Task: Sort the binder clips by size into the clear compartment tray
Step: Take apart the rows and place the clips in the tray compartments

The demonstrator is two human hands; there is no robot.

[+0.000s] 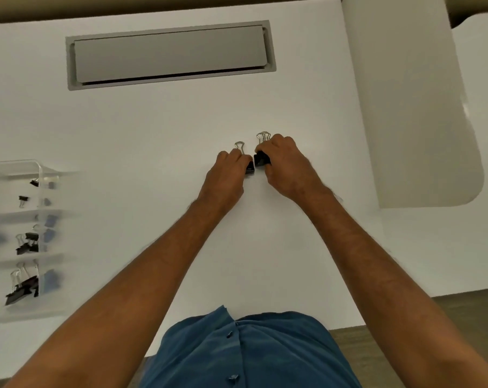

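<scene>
Near the middle of the white desk, my left hand (228, 175) grips a black binder clip (249, 167) whose silver wire handle sticks out beyond the fingers. Right beside it, my right hand (286, 163) holds another black binder clip (261, 159), silver handles pointing away from me. The two clips almost touch. At the far left stands the clear compartment tray (41, 172). Its far compartments hold small black clips (23, 198), a middle one holds medium clips (28, 242), and the nearest holds large clips (23, 287).
A grey recessed cable flap (170, 54) lies in the desk at the back. A second white desk surface (422, 107) adjoins on the right. The desk's front edge runs by my blue shirt (248, 351), with wooden floor (467, 309) beyond it.
</scene>
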